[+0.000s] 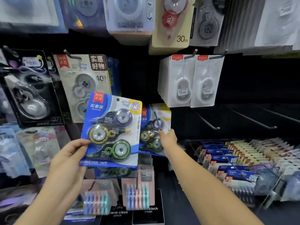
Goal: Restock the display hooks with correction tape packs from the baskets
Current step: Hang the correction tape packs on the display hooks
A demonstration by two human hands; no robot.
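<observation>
My left hand (69, 158) holds a blue correction tape pack (112, 129) by its lower left edge, thumb on the front; the pack shows a purple, a yellow and a green tape. A second identical pack (154, 127) hangs behind it on a display hook (158, 120). My right hand (168, 138) reaches to that hook, fingertips at the hook's tip and the pack's lower right; how its fingers lie is hidden. A wire basket (194, 150) at the right holds rows of packs (230, 161).
Other carded tape packs hang all around: beige 40 m pack (84, 82), white packs (188, 82), black pack (29, 88). Bare hooks (253, 120) stick out at the right. Pastel tape sets (138, 192) and alarm clock boxes (146, 211) sit below.
</observation>
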